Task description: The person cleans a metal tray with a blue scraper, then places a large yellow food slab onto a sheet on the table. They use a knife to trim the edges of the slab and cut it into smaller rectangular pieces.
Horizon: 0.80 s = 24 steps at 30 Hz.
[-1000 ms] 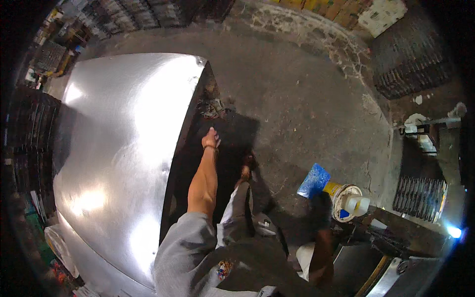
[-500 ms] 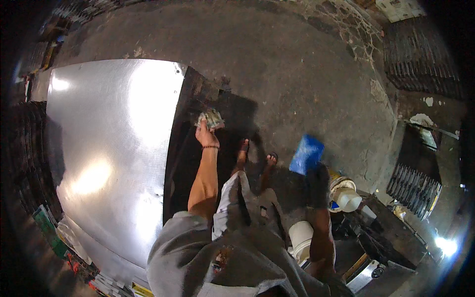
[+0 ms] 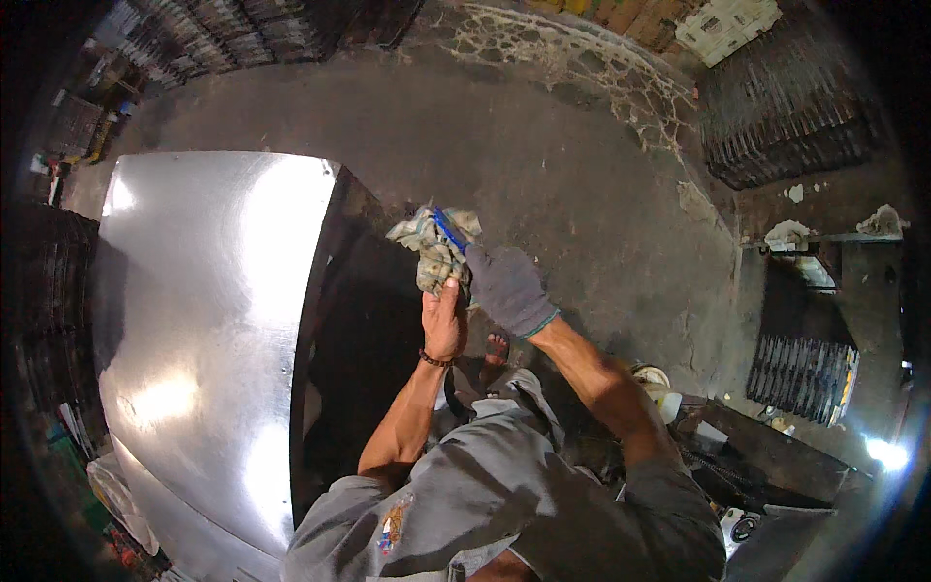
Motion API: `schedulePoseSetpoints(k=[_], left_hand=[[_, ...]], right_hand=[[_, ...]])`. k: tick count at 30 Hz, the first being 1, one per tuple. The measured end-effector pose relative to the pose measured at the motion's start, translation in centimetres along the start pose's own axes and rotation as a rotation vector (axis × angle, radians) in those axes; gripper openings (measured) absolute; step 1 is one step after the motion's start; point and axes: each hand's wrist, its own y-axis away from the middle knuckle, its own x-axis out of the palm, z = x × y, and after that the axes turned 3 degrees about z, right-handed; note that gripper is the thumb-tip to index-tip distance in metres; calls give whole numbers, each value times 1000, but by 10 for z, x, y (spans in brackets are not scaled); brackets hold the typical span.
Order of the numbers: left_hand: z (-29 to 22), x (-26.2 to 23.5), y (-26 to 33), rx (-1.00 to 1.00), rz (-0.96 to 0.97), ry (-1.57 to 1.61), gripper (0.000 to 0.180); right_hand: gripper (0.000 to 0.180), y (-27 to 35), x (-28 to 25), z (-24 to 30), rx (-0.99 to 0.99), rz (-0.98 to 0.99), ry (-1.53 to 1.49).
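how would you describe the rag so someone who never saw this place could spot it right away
Start at the big shiny metal sheet on the left and go to its dark right edge. Just past that edge, above the grey floor, the bare left hand and the grey-gloved right hand meet around a crumpled cloth, the rag. It is pale and faded with a check-like pattern, with something thin and blue against it.

Shirt: grey, short-sleeved, with a small multicoloured emblem on the left chest.
Left hand (image 3: 445, 323): bare, with a thin dark beaded bracelet (image 3: 435, 360) round the wrist.
Right hand (image 3: 508, 288): in a grey knit glove with a teal edge at the cuff.
Forearms: bare below the sleeves.
Trousers: grey.
Foot (image 3: 496, 346): in an open sandal.
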Motion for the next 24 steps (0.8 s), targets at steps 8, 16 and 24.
schedulePoseSetpoints(k=[8,16,24], left_hand=[[-21,47,8,-103,77,165,47],[-38,26,-19,-118,170,260,42],[-46,41,-9,-181,265,224,47]], right_hand=[[30,57,-44,-11,-236,-7,132],[31,119,-73,-25,-111,98,-10],[28,98,-126,-46,650,-31,-1378]])
